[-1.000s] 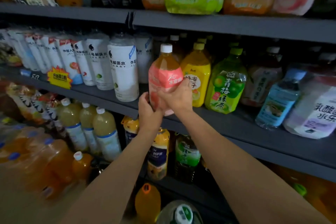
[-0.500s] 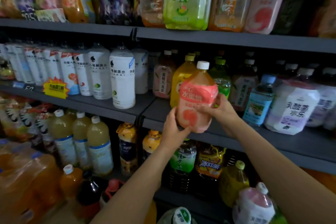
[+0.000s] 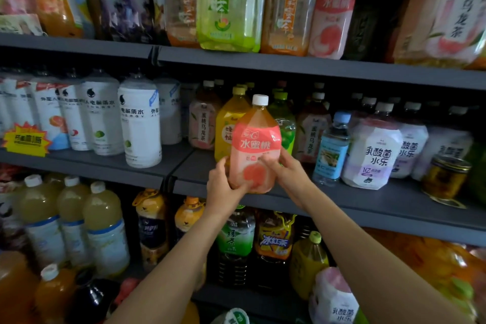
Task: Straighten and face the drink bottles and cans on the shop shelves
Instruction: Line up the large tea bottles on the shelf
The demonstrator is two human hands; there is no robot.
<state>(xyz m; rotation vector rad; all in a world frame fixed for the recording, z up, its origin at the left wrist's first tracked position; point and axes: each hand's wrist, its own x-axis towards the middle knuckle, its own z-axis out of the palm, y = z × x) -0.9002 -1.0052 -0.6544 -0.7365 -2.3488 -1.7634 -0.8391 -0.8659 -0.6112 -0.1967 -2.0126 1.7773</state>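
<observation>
I am holding a plastic peach drink bottle with a pink label and white cap upright at the front edge of the dark grey middle shelf, its label facing me. My left hand is curling around the bottle's lower left side, thumb lying across the base. My right hand is gripping the right side, fingers pressing on the label above the peach picture. I cannot tell whether the base is resting on the shelf or sitting just above it. Directly behind it are standing a yellow drink bottle with a yellow cap and a green drink bottle with a green cap. To the right a small clear water bottle with a blue cap and blue label is standing near a white-labelled yoghurt drink bottle.
</observation>
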